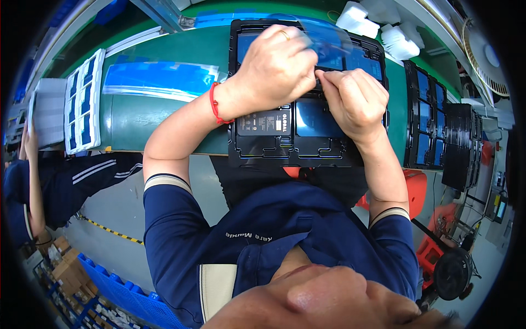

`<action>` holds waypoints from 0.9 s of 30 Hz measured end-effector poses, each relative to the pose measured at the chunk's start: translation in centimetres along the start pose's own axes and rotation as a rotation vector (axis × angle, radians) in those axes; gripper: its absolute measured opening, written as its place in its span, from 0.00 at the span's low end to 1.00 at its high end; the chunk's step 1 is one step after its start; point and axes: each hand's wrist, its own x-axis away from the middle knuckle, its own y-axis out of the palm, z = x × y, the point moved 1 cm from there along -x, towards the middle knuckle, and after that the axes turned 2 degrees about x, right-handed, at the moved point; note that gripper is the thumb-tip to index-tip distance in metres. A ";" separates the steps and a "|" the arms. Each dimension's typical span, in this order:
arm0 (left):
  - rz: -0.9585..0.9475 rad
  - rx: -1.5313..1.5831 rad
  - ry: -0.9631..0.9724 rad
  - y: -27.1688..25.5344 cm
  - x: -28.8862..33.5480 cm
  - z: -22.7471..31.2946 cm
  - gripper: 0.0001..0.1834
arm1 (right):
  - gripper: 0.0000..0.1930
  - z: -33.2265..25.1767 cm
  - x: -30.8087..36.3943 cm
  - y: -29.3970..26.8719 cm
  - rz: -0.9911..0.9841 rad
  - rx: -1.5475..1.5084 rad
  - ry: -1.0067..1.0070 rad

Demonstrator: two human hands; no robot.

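Left hand: Your left hand (282,66) is above the tray's left half, its fingers curled in and narrow. Clear film (335,39) arcs out beside its knuckles; you cannot tell whether the fingers grip it.
Right hand: Your right hand (356,101) is just beside the left, thumb and index finger drawn together over the tray's middle. What lies between the tips is hidden.
Work tray: The black tray (252,156) lies flat on the green bench (131,126) in front of you, beneath both hands.
Tray contents: A black labelled pack (264,122) occupies the near left compartment; a shiny blue-faced pack (316,119) is right of it. More blue faces show in the far row.
Left of tray: A blue sheet with clear edges (159,79) lies on the bench; a white tray (85,104) is farther left.
Right of tray: A second black tray (426,118) holds blue-faced pieces, beside a stack of black trays (463,145).
Far side: White foam pieces (399,41) lie beyond the work tray.
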 end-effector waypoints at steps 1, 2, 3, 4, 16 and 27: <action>0.008 -0.027 -0.032 0.0 0.1 -0.2 0.06 | 0.09 0.0 0.0 -0.1 -0.006 -0.019 0.020; 0.015 -0.053 -0.064 -0.1 0.1 -0.5 0.06 | 0.09 0.0 0.0 -0.1 -0.012 -0.038 0.040; 0.032 -0.084 -0.099 0.0 0.2 -1.0 0.06 | 0.09 0.0 -0.1 -0.2 -0.016 -0.059 0.061; 0.011 -0.082 -0.124 -0.2 0.4 -1.6 0.05 | 0.09 0.1 -0.1 -0.2 -0.016 -0.082 0.099; -0.088 0.558 -0.640 -0.8 0.0 -2.6 0.08 | 0.07 0.6 0.6 0.0 -0.060 -0.255 0.414; 0.164 0.463 -0.716 -2.7 -1.2 -3.8 0.05 | 0.06 1.6 0.7 -1.3 -0.084 -0.189 0.483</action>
